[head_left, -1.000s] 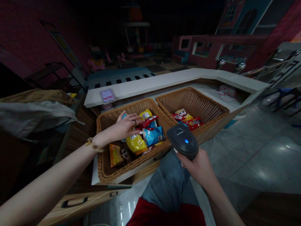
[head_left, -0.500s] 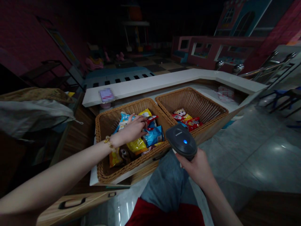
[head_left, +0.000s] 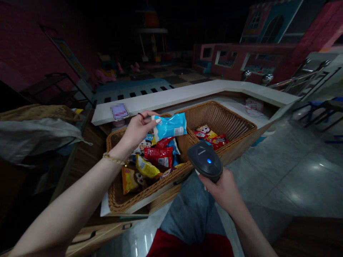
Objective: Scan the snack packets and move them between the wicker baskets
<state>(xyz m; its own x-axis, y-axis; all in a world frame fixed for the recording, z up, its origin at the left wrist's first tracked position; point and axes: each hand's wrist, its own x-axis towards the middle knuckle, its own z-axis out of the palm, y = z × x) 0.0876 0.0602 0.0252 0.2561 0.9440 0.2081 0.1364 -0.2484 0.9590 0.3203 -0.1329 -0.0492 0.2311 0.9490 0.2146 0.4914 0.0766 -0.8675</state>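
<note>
My left hand (head_left: 138, 131) pinches one end of a blue snack bag (head_left: 171, 125), its barcode facing up, above the left wicker basket (head_left: 114, 200). Beneath it in that basket lie several snack bags, among them a red bag (head_left: 160, 157), a yellow bag (head_left: 147, 167) and an orange bag (head_left: 130, 181). My right hand (head_left: 223, 187) is closed round the handle of a black barcode scanner (head_left: 205, 161), which shows a lit blue light. The scanner's head is in front of the right wicker basket (head_left: 235, 119), where red snack bags (head_left: 214, 139) lie at the near end.
A white counter ledge (head_left: 166, 98) runs behind both baskets, with a blurred phone-like item (head_left: 119, 111) at its left end. Left of the baskets lies a pale cloth bag (head_left: 37, 132). Below is a wooden drawer (head_left: 107, 232); tiled floor (head_left: 289, 171) extends at right.
My left hand reached among the bags, took hold of the blue snack bag and lifted it up out of the pile. A red bag now shows on top. The scanner has hardly moved.
</note>
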